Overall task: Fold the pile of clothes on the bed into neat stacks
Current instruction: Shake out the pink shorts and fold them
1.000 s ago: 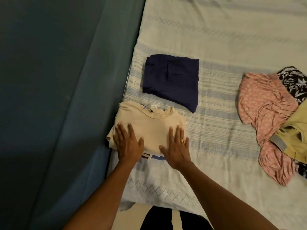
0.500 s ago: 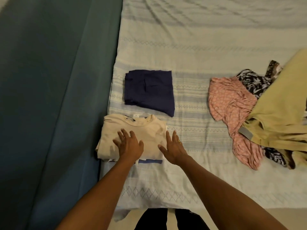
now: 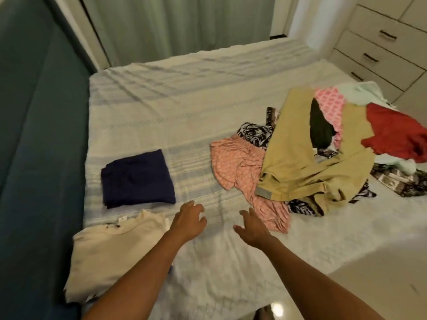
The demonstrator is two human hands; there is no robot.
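left hand (image 3: 188,219) and right hand (image 3: 251,227) hover empty, fingers loosely spread. the crumpled pink patterned soft garment (image 3: 240,167) lies just beyond the right hand. likely light and floppy; best pinched at a hem with both hands.
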